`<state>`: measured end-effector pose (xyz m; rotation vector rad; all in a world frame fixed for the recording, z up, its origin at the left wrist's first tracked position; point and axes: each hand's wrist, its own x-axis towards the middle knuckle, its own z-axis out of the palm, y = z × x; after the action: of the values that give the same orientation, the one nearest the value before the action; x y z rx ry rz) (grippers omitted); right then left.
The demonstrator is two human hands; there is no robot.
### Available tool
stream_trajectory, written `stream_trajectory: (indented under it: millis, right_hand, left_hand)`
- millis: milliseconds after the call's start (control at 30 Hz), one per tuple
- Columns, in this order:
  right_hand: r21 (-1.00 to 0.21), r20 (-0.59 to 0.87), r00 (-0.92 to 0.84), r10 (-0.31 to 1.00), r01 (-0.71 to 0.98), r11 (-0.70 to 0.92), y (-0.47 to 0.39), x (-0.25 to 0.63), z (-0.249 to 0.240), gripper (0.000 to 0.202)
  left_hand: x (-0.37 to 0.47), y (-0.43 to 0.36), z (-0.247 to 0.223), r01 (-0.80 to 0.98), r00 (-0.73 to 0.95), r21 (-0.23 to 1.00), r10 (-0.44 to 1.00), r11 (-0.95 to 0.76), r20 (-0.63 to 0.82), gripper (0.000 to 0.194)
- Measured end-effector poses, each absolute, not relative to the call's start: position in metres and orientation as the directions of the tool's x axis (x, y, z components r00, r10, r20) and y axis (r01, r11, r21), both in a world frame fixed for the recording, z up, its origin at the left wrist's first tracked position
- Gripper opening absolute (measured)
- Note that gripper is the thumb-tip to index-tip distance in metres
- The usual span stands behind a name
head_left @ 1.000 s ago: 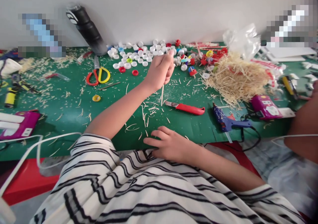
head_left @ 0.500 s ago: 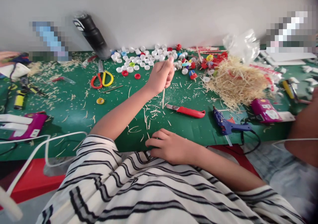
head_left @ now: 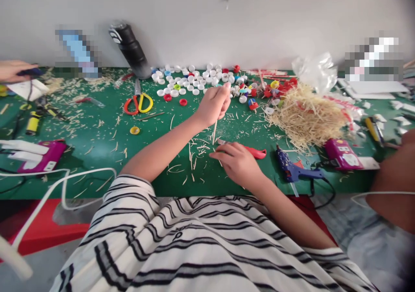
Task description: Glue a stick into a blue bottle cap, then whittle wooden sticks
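Observation:
My left hand (head_left: pixel 214 104) is closed in a fist around a thin wooden stick (head_left: pixel 214 132), which points down to the green tabletop. My right hand (head_left: pixel 238 162) hovers just in front of a red-handled craft knife (head_left: pixel 257 153), hiding the middle of it. Its fingers are loosely bent and apart, reaching toward the lower end of the stick. Thin wood shavings (head_left: pixel 193 153) lie scattered below my left fist.
Many bottle caps (head_left: pixel 194 78) spread along the back. Scissors (head_left: pixel 138 104) and a black bottle (head_left: pixel 131 52) stand left; a straw-like pile (head_left: pixel 311 115) and a blue glue gun (head_left: pixel 296 166) lie right. Another person's hand (head_left: pixel 16 71) shows at far left.
My right hand has risen from the table's front edge, forward to the knife and the stick's lower end. My left hand keeps its hold on the stick. The view has shifted slightly.

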<state>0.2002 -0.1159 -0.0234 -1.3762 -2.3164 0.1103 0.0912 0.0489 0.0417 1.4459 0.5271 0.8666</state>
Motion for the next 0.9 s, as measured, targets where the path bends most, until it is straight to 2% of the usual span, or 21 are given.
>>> stream_trajectory:
  millis: [67,133,233,400,533,600,733,900]
  right_hand:
    - [-0.227,0.318,-0.229,0.920,0.924,0.308,-0.122,0.214,-0.020,0.037]
    - [-0.128,0.276,-0.068,0.959,0.986,0.107,-0.128,0.230,-0.021,0.042]
    - [-0.043,0.185,0.029,0.982,0.999,-0.021,-0.131,0.248,-0.028,0.051]
    - [-0.078,0.162,-0.073,0.984,0.993,0.087,-0.126,0.256,-0.035,0.041]
    - [-0.292,0.260,-0.161,0.952,0.927,0.237,-0.127,0.251,-0.029,0.042]
    - [-0.344,0.311,-0.192,0.931,0.890,0.299,-0.128,0.248,-0.024,0.043]
    - [-0.210,0.349,-0.279,0.895,0.907,0.365,-0.123,0.241,-0.016,0.044]
    - [-0.055,0.398,-0.258,0.880,0.951,0.304,-0.106,0.236,-0.008,0.045]
  left_hand:
    - [0.092,0.048,0.041,-0.192,0.600,0.977,0.777,-0.091,0.191,0.049]
    - [0.092,0.047,0.040,-0.206,0.595,0.975,0.779,-0.086,0.195,0.048]
    - [0.092,0.049,0.038,-0.263,0.627,0.964,0.755,-0.026,0.192,0.048]
    - [0.087,0.053,0.042,-0.333,0.732,0.921,0.671,0.200,0.119,0.051]
    - [0.082,0.056,0.048,-0.330,0.775,0.877,0.631,0.349,0.041,0.054]
    - [0.081,0.057,0.050,-0.323,0.772,0.862,0.635,0.391,0.001,0.055]
    - [0.080,0.058,0.052,-0.309,0.758,0.854,0.650,0.418,-0.045,0.055]
    - [0.083,0.061,0.046,-0.321,0.753,0.876,0.657,0.361,0.005,0.058]
